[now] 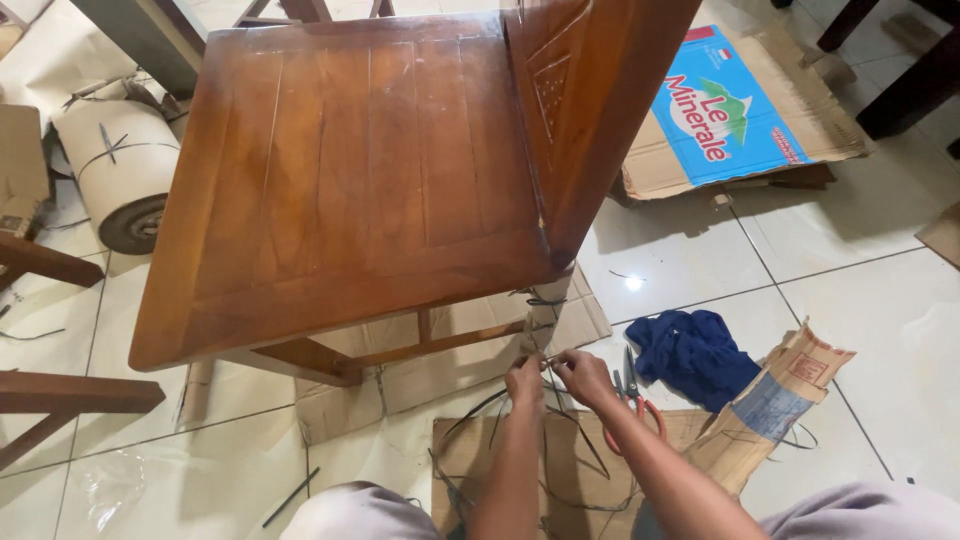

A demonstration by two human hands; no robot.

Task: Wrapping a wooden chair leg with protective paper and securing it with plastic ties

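Hands meet low under the front edge of a wooden chair. The left hand and the right hand sit almost touching, fingers pinched narrow on a thin dark strap that runs between them and up toward the chair leg, which is wrapped in cardboard just above both hands. More loose strap trails down below the wrists over a flat sheet of cardboard. Scissors with red handles lie just to the right of the right hand, and a blue cloth lies further right, beside a torn paper bag. A printed box lies flattened well beyond the hands, up and right.
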